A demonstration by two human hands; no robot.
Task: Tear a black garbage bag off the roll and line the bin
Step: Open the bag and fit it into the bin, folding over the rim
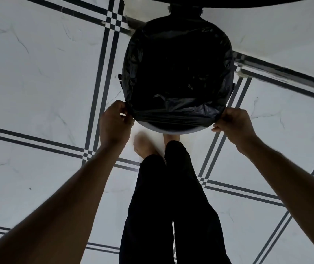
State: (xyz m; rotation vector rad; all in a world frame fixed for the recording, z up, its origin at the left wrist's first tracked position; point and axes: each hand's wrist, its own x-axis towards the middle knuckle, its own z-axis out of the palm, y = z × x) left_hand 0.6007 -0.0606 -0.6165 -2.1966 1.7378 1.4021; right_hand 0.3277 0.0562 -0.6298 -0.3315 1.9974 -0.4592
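Observation:
A round bin (173, 131) stands on the floor in front of my feet, seen from above. A black garbage bag (177, 73) lies open inside it, folded over most of the rim. A pale strip of the bin's near edge shows below the bag's hem. My left hand (114, 122) pinches the bag's edge at the near left of the rim. My right hand (232, 124) pinches the edge at the near right. The bag's hem is stretched taut between both hands. No roll of bags is in view.
White marble-look floor tiles (38, 82) with dark double lines surround the bin. My legs in black trousers (167, 206) and bare feet stand just behind the bin. A dark round edge (219, 1) overhangs at the top of the view.

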